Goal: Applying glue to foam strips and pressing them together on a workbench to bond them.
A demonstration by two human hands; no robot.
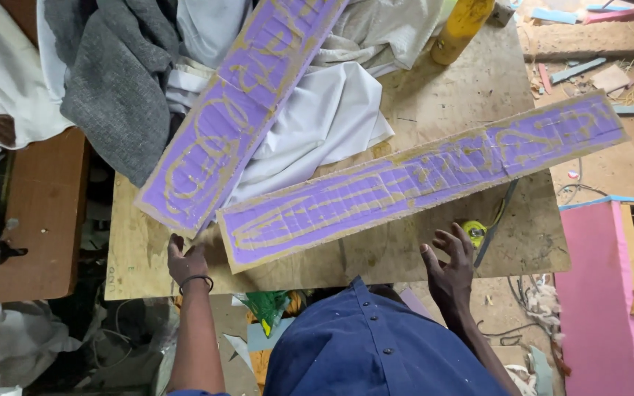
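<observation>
Two long purple strips lie glued-side up on the plywood table (434, 103). The near strip (420, 180) runs slantwise from the table's near-left part out past its right edge; the far strip (240, 110) slants from the left edge up toward the far edge, resting partly on crumpled white cloth (324, 117). Both already carry yellowish glue drawn in loops and lines along nearly their whole length, so the spreading looks mostly done; nothing is yet stuck onto either one.

The left hand (186, 260) rests at the near-left end of the near strip, fingers curled together against the board, just touching the strip's corner. The right hand (449, 268) hovers near the table's near edge with fingers spread and loosely bent, holding nothing, close below the strip.

A yellow bottle (462, 28) lies near the far edge. Grey cloth (115, 81) is heaped at the far-left corner. The table top is bare, scuffed wood; beyond its right edge are a dusty floor strewn with scraps and a pink foam slab (596, 293).
</observation>
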